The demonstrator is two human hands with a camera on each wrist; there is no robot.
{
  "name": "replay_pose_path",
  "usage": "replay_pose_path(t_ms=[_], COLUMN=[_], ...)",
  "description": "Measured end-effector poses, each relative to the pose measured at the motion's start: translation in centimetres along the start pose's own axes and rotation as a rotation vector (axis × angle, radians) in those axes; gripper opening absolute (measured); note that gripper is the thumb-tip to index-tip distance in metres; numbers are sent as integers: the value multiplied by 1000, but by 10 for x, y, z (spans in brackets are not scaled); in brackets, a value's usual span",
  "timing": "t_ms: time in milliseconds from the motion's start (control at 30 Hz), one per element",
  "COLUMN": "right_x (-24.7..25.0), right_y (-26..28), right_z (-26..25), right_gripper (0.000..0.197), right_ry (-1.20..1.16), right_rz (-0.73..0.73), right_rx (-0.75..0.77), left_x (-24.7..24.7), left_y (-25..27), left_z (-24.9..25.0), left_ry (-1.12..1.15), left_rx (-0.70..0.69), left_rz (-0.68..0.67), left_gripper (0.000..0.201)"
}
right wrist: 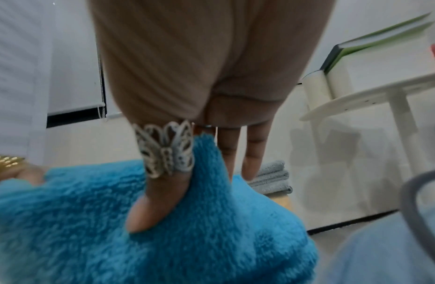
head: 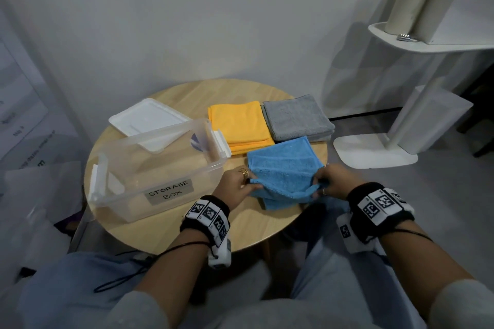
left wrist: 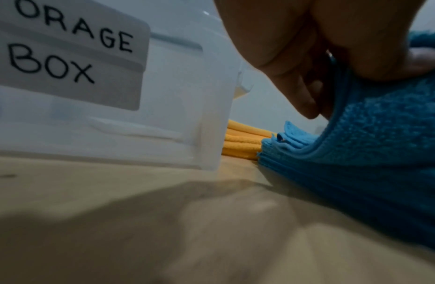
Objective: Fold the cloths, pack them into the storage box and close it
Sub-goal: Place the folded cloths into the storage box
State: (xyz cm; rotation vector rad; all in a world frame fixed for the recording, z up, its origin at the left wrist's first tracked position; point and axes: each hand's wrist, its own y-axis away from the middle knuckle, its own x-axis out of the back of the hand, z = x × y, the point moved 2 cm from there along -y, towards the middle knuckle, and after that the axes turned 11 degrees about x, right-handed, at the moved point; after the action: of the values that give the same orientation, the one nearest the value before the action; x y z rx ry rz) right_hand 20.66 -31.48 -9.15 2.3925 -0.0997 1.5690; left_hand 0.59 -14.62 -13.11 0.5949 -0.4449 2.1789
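Observation:
A blue cloth (head: 283, 168) lies partly folded on the round wooden table (head: 240, 232), its near edge lifted. My left hand (head: 242, 184) pinches that edge at the left corner; my right hand (head: 327, 181) pinches it at the right corner. In the left wrist view the thumb and fingers (left wrist: 308, 96) clamp the blue cloth (left wrist: 381, 134). In the right wrist view a ringed thumb (right wrist: 157, 192) presses into the blue cloth (right wrist: 114, 230). A folded yellow cloth (head: 239, 125) and a folded grey cloth (head: 296, 117) lie behind. The clear storage box (head: 160, 168) stands open and empty at the left.
The white lid (head: 145, 117) lies flat behind the box. A white side table (head: 427, 43) with rolls on it stands on the floor at the right. The blue cloth overhangs the table's right edge. My knees are under the near edge.

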Motion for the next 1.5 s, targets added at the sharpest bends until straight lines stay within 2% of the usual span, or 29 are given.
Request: replay_pose_path(t_ms=[67,133,200,333,433,567,667,700,833,867,967,1033,1100,1167,1233,1300,1367,1433,1500], right_x=[16,34,51,68,71,82,100,107,130,131,115,88,50,11,-13,-14,-3,10,19], right_y=[9,17,20,13,3,-15,-27,-30,-27,-23,-2,11,16,18,18,18,15,10,1], right_z=[4,3,-7,-21,-19,-18,-15,-13,-4,-4,3,6,10,13,15,14,9,4,5], right_gripper=[15,13,16,16,12,18,28,30,41,36,17,16,18,20,14,17,16,13,14], right_ry=[-300,-624,-720,-774,-847,-762,-597,-546,-512,-453,-256,-176,-110,-81,-65,-53,-71,-176,-406], right_rz=[197,406,538,608,622,610,660,698,792,804,740,626,378,80,-82,-114,-73,51,235], right_rx=[16,95,169,235,208,201,193,187,156,159,175,148,94,12,-44,-78,-106,-112,-132], left_x=[13,31,48,72,81,89,92,93,96,95,82,61,36,13,-5,-11,-8,-4,-2], left_y=[-2,-8,-14,-20,-25,-43,-70,-80,-100,-96,-73,-52,-29,-10,3,7,4,-8,-24], left_z=[18,42,66,88,92,88,90,94,120,124,112,87,57,28,3,-7,-6,-2,2], left_ry=[153,303,409,482,465,340,161,119,50,83,110,51,-47,-205,-322,-352,-316,-141,67], left_rx=[21,59,102,119,141,131,126,119,19,-16,-110,-134,-109,6,117,173,197,233,275], left_rz=[71,148,193,244,257,196,172,186,289,311,296,234,143,-22,-198,-279,-280,-224,-81], left_gripper=[7,16,21,22,20,8,40,42,16,12,16,20,20,21,23,26,30,29,35])
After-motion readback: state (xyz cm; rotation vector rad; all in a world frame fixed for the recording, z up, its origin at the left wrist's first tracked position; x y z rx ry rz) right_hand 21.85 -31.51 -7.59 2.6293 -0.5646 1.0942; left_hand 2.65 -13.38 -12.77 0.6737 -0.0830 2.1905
